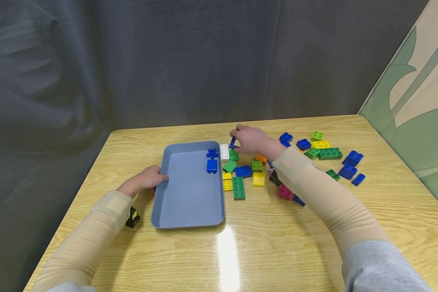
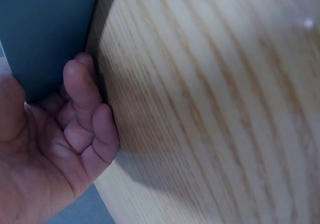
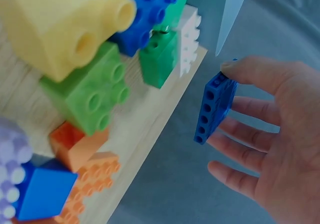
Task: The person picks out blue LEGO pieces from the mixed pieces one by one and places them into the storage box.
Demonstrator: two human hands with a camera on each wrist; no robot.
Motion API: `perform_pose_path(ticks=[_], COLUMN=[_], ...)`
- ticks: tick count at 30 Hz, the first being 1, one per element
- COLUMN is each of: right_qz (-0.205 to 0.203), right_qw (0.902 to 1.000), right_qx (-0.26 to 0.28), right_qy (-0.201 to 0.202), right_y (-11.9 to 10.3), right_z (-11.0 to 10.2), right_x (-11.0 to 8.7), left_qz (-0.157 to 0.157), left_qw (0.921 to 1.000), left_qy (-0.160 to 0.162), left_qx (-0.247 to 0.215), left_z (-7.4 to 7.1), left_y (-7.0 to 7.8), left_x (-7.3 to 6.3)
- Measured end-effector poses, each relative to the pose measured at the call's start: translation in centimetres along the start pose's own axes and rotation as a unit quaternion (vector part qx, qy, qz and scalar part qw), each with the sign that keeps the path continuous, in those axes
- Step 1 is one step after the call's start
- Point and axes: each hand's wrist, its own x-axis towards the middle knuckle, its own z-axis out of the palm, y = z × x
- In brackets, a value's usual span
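Note:
My right hand pinches a thin blue building piece with a row of holes along its edge. It holds the piece above the table, just right of the grey-blue tray. My left hand grips the tray's left rim, thumb over the edge and fingers curled against the outer side in the left wrist view. Inside the tray, near its right wall, lie a blue star-shaped piece and a blue block. By the tray's far right corner are a white brick and a green brick.
Several loose bricks lie right of the tray, among them a long green brick, a yellow brick and a red brick. More blue bricks are farther right. A black block sits beside my left forearm. A dark curtain hangs behind the table.

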Motion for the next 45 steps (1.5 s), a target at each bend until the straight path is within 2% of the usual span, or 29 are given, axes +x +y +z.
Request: perform_pose_path(ticks=[5, 13, 24, 36, 45], right_qz=[-0.025, -0.08, -0.129, -0.2, -0.218], right_qw=[0.9995, 0.996, 0.9902, 0.9749, 0.9698], right_qx=[-0.014, -0.035, -0.053, -0.098, -0.109], right_qy=[0.01, 0.022, 0.006, 0.011, -0.01], right_y=[-1.2, -3.6, -6.5, -8.4, -9.3], right_z=[-0.1, 0.2, 0.8, 2.4, 3.7], right_x=[0.2, 0.1, -0.4, -0.6, -0.7], left_qz=[0.011, 0.0, -0.007, -0.005, -0.002], left_qw=[0.9998, 1.0, 0.9999, 1.0, 1.0], left_qy=[-0.012, 0.001, 0.003, 0.001, 0.004], left_qx=[-0.008, -0.005, 0.009, 0.008, 0.007], left_z=[-0.2, 0.3, 0.1, 0.1, 0.2], left_y=[-0.1, 0.0, 0.0, 0.1, 0.1], left_x=[-0.1, 0.1, 0.1, -0.3, -0.2])
